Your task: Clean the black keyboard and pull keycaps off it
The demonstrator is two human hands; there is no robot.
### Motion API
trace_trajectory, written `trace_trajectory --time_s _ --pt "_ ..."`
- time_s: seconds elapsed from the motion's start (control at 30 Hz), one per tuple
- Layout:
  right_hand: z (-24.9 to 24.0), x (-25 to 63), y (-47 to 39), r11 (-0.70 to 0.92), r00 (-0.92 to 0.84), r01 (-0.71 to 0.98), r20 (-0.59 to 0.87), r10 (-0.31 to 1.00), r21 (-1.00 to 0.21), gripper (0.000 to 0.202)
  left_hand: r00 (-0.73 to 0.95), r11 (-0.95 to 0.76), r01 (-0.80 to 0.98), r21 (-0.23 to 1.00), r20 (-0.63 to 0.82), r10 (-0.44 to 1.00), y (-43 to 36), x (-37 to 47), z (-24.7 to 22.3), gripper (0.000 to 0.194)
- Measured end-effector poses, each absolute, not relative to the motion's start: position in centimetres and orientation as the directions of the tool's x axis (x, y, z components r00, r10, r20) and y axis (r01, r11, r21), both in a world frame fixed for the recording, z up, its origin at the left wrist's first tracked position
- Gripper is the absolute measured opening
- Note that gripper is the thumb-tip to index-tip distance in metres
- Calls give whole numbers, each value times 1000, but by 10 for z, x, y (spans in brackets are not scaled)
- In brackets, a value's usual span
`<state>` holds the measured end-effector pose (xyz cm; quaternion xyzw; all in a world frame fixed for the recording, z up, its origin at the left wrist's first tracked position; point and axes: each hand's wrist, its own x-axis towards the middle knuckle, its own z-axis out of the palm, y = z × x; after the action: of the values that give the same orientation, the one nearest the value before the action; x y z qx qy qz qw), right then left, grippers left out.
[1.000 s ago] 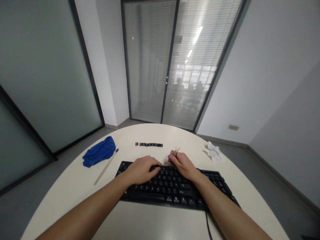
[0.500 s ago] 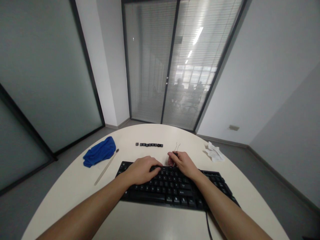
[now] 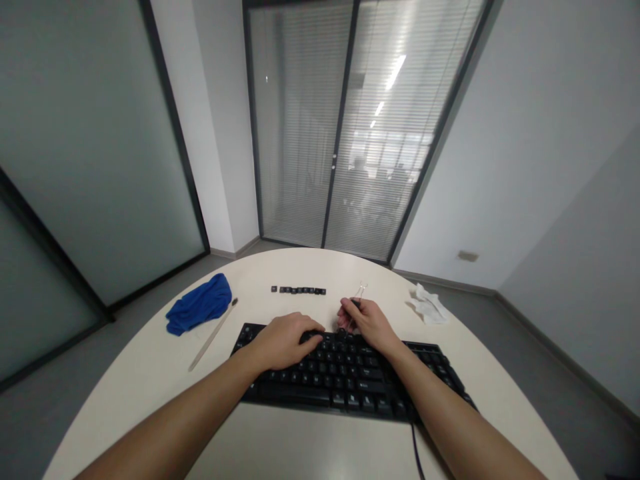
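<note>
A black keyboard point(image 3: 320, 380) lies across the table in front of me, its cable running off the near edge. My left hand point(image 3: 290, 340) grips the keyboard's upper left part, fingers along the far edge and thumb over the keys. Pinched in my right hand point(image 3: 367, 322) is a wire keycap puller point(image 3: 361, 290); its dark handle is mostly covered and thin wires stick out on the far side. Below those fingers, a small dark keycap point(image 3: 341, 333) appears raised at the keyboard's top row. Several loose keycaps point(image 3: 300, 290) form a line beyond the keyboard.
To the left are a crumpled blue cloth point(image 3: 200, 305) and a thin brush point(image 3: 213, 335) with a dark tip. A crumpled white tissue point(image 3: 429, 305) lies on the right. The round table point(image 3: 280, 440) has a curved edge; glass partitions and walls stand beyond.
My right hand has shifted slightly up and to the right with the puller, whose wires now show farther right. My left hand and the keyboard stay put.
</note>
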<state>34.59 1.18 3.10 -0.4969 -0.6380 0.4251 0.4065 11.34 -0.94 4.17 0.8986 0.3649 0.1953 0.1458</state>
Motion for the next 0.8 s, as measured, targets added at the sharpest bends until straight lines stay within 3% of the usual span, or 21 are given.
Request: trace_trajectory --time_s 0.23,0.43,0.6,0.8 --pt "48 331 -4 253 -274 192 195 942 -948 46 611 -672 617 410 288 737 -11 113 43 34" --pt "52 312 -13 352 -339 166 282 898 -921 40 632 -699 596 395 306 712 -12 113 43 27" --pt "45 317 -8 325 -321 212 248 914 -922 39 612 -690 597 410 322 722 -12 113 43 22" --pt "43 316 -8 286 -305 151 231 924 -946 37 592 -664 578 474 317 741 -9 112 42 23"
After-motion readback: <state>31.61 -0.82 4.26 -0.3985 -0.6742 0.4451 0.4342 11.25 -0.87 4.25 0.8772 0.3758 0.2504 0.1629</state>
